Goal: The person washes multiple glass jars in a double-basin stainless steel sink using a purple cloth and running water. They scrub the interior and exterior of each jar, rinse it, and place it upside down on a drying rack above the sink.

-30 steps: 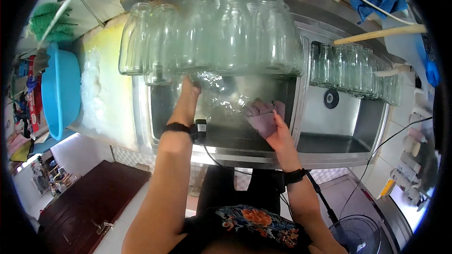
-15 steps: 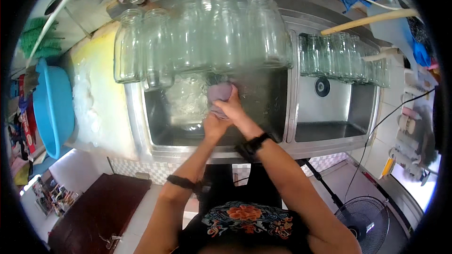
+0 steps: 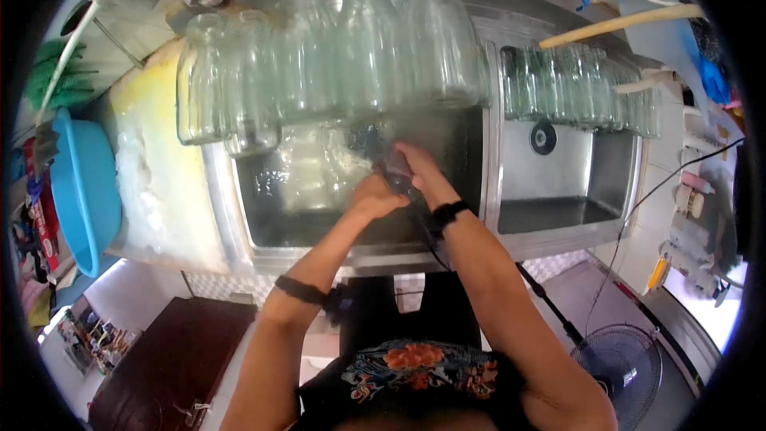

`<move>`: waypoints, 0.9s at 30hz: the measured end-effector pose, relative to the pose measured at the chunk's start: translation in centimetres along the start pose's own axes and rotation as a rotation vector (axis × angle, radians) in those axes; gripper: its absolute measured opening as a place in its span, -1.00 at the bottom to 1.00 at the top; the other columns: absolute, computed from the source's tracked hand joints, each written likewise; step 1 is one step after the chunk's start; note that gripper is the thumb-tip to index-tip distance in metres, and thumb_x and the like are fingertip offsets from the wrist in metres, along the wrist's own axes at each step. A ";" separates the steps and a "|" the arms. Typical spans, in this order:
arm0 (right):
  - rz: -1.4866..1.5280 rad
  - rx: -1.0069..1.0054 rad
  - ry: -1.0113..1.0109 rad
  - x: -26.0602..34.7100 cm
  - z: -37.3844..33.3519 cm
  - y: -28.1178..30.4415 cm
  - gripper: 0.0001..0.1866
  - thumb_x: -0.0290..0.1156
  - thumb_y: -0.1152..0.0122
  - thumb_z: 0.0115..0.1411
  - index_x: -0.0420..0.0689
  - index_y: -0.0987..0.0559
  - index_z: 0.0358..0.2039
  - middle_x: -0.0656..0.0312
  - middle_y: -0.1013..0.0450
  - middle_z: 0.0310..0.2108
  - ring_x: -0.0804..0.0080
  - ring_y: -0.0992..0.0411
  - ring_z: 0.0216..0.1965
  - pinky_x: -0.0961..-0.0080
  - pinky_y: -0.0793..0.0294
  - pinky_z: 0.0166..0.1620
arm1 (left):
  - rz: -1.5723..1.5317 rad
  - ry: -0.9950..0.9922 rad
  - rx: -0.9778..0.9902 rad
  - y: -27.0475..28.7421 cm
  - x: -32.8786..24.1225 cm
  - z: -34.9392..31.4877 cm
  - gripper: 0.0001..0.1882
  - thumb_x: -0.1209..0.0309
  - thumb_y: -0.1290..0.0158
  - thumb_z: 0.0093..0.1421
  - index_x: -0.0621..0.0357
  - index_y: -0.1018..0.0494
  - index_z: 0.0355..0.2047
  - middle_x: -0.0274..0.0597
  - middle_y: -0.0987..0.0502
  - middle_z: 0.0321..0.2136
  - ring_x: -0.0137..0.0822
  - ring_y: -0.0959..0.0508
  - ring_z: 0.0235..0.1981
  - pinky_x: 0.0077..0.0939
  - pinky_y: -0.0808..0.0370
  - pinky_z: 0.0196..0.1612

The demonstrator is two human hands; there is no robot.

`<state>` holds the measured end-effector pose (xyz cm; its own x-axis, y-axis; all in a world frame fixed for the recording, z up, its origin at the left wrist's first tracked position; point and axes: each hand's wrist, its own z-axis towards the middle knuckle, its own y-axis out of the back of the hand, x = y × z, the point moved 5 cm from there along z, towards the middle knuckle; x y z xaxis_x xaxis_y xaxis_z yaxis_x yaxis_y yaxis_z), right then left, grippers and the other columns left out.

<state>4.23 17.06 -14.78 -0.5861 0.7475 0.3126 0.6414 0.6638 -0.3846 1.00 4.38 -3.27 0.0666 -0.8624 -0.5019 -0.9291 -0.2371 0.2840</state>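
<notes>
Over the water-filled left sink basin, my two hands are together on a wet purple-grey cloth. My left hand is closed at the lower left of the cloth. Gripping it from the right is my right hand, with part of the cloth hidden by the fingers. A dark strip runs from below the hands toward the front rim; I cannot make out what it is. Large clear glass jars stand in a row just beyond my hands, along the back of the basin.
Smaller glass bottles line the back of the right basin, near its drain. On the left are a foamy counter and a blue tub. A wooden stick juts in at upper right; a fan stands lower right.
Both hands have shifted slightly right with the cloth, which is now bunched smaller between them. The left hand has moved up from beneath it. The whole view has tilted a little.
</notes>
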 end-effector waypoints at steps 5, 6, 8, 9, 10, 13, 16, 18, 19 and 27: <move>0.521 0.100 0.042 2.0 -6.9 -4.1 -0.78 -0.26 -0.20 0.09 -0.09 -0.53 -0.29 0.17 -0.45 -0.25 0.29 -0.40 -0.09 0.20 -0.49 -0.08 | -0.980 0.188 0.223 -1.1 1.0 -0.5 -0.51 0.07 -0.12 0.07 0.22 -0.41 -0.16 -0.09 -0.57 -0.36 -0.16 -0.59 -0.37 -0.42 -0.56 -0.36; 0.306 0.076 0.188 0.9 -4.8 -1.9 -0.78 -0.24 -0.19 0.10 -0.05 -0.54 -0.27 0.23 -0.44 -0.23 0.31 -0.39 -0.09 0.19 -0.48 -0.11 | -0.837 0.198 -0.010 -0.8 -0.1 -0.2 -0.50 0.06 -0.13 0.07 0.21 -0.41 -0.14 -0.08 -0.56 -0.41 -0.10 -0.58 -0.41 -0.34 -0.54 -0.35; 0.108 -0.033 0.185 -1.1 -2.4 -0.3 -0.77 -0.20 -0.19 0.11 0.02 -0.54 -0.25 0.32 -0.44 -0.20 0.33 -0.38 -0.09 0.19 -0.46 -0.15 | -0.414 0.155 -0.622 1.0 -2.2 -0.6 -0.62 0.19 0.01 0.22 0.26 -0.38 -0.13 0.06 -0.47 -0.26 0.00 -0.49 -0.25 -0.19 -0.43 -0.09; 0.121 -0.089 0.062 -1.0 -2.6 -1.3 -0.77 -0.19 -0.19 0.11 0.05 -0.54 -0.23 0.35 -0.43 -0.19 0.35 -0.38 -0.10 0.21 -0.46 -0.17 | -0.404 0.006 -0.818 1.9 -2.1 -0.1 -0.61 0.19 0.02 0.23 0.27 -0.36 -0.12 0.06 -0.45 -0.23 0.01 -0.47 -0.22 -0.19 -0.38 -0.05; 0.166 -0.202 -0.074 -1.6 -3.6 -1.8 -0.66 -0.17 -0.22 0.12 -0.04 -0.53 -0.13 0.29 -0.50 -0.19 0.43 -0.44 -0.16 0.41 -0.45 -0.07 | -0.393 -0.141 -1.009 2.3 -1.6 0.1 -0.61 0.19 0.02 0.25 0.29 -0.35 -0.11 0.06 -0.43 -0.20 0.01 -0.44 -0.19 -0.18 -0.33 -0.01; 0.257 -0.088 -0.127 -2.6 -4.5 -2.7 -0.69 -0.14 -0.15 0.20 -0.01 -0.51 -0.12 0.33 -0.50 -0.20 0.48 -0.46 -0.20 0.46 -0.47 -0.14 | -0.434 -0.212 -1.148 2.2 -1.3 1.5 -0.60 0.19 0.05 0.28 0.31 -0.32 -0.09 0.05 -0.39 -0.17 -0.05 -0.38 -0.08 -0.25 -0.26 0.06; 0.441 0.142 -0.137 -4.7 -5.0 -5.1 -0.68 -0.07 -0.08 0.26 0.00 -0.49 -0.11 0.36 -0.49 -0.24 0.47 -0.46 -0.26 0.43 -0.51 -0.22 | -0.528 -0.130 -1.040 2.1 -0.7 4.0 -0.54 0.10 0.01 0.25 0.28 -0.34 -0.10 0.01 -0.47 -0.23 -0.13 -0.47 -0.17 -0.25 -0.37 -0.06; 0.463 0.552 -0.082 -4.5 -5.2 -4.6 -0.66 -0.12 -0.10 0.25 -0.05 -0.47 -0.09 0.30 -0.49 -0.22 0.45 -0.48 -0.28 0.44 -0.52 -0.25 | -0.830 0.049 -0.394 1.0 1.2 9.1 -0.47 0.02 0.00 0.22 0.24 -0.34 -0.03 0.03 -0.46 -0.13 -0.07 -0.44 -0.07 -0.16 -0.38 -0.02; 0.331 0.507 -0.130 -4.4 -5.9 -4.0 -0.67 -0.14 -0.12 0.23 -0.06 -0.47 -0.09 0.29 -0.49 -0.23 0.44 -0.48 -0.28 0.43 -0.52 -0.24 | -0.999 0.086 -0.094 0.6 0.8 8.9 -0.44 0.00 -0.03 0.20 0.23 -0.34 -0.01 0.00 -0.47 -0.13 -0.08 -0.47 -0.10 -0.14 -0.43 -0.07; -1.295 -0.228 0.302 0.3 -7.9 -2.5 -0.43 -0.46 -0.35 -0.06 -0.22 -0.40 0.01 0.00 -0.43 -0.06 0.12 -0.49 -0.13 0.32 -0.53 -0.10 | -0.922 0.406 -0.453 -0.4 1.3 9.6 -0.45 0.09 -0.06 0.21 0.43 -0.38 -0.08 0.01 -0.49 -0.17 -0.15 -0.52 -0.24 -0.16 -0.52 -0.23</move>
<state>6.35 15.84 -6.85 -0.7160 -0.4576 0.5273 -0.2005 0.8582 0.4725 -2.01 7.65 -11.86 0.8569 -0.3336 -0.3930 -0.2477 -0.9350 0.2537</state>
